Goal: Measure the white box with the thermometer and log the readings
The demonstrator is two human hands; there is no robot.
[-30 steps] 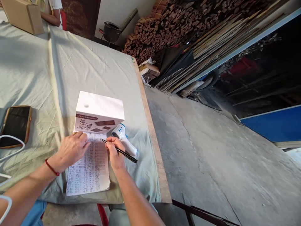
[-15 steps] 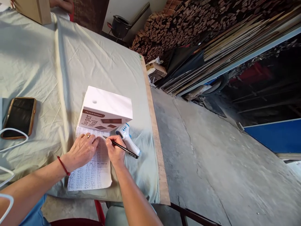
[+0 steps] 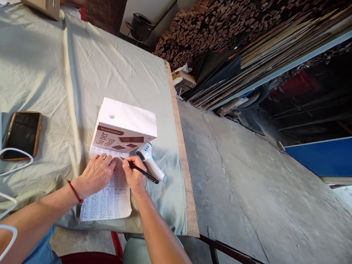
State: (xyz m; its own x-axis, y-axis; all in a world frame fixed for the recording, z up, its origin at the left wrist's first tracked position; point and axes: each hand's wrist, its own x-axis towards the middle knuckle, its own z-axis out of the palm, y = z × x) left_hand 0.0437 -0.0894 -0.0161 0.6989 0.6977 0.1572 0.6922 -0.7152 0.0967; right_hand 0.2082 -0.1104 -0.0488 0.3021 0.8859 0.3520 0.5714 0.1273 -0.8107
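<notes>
A sheet of paper (image 3: 106, 209) covered in rows of handwriting lies on the cloth, its far end against or under a white and brown box (image 3: 128, 113) lettered "NutriMotion Super Meal". My left hand (image 3: 99, 171) rests flat on the sheet with fingers loosely bent, holding nothing. Between the fingers of my right hand (image 3: 133, 174) is a black pen (image 3: 145, 173). Its tip points at the paper just right of my left fingertips; whether it touches I cannot tell. Beside my right hand lies a white and blue infrared thermometer (image 3: 152, 165), partly behind the hand and pen.
A phone (image 3: 23, 134) lies at the left of the cloth-covered table (image 3: 118, 69), with a white cable (image 3: 18, 151) looping over it. A cardboard box (image 3: 45, 8) stands at the far left corner. The table's wooden edge (image 3: 183, 157) runs along the right, beside concrete floor.
The view has shifted slightly, and less of the cardboard box and the other person's arm shows at the top left. The pen has moved slightly in my right hand; my left hand stays on the paper.
</notes>
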